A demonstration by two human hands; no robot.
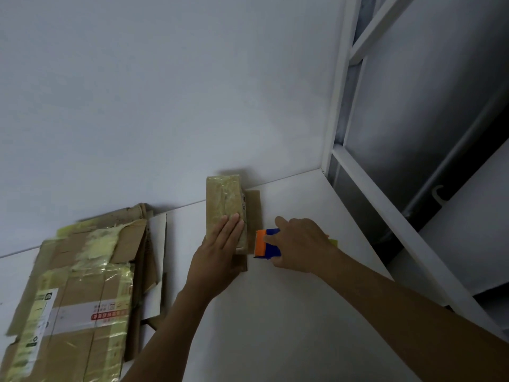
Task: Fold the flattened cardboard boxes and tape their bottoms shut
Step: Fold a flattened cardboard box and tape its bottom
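Stack of flattened cardboard boxes (pixel 74 299) lies nearest, at the left of the white table (pixel 275 326), not yet folded. Left hand (pixel 220 252), fingers straight and together, presses flat on the near end of the small folded box (pixel 223 197), probably to pin its flaps for taping. Right hand (pixel 300 244) is curled round the blue-and-orange tape dispenser (pixel 261 244). It sits just right of the box, orange end toward it; contact cannot be told. Box's far end reaches close to the wall (pixel 165 92); yellowish tape already covers its upper face.
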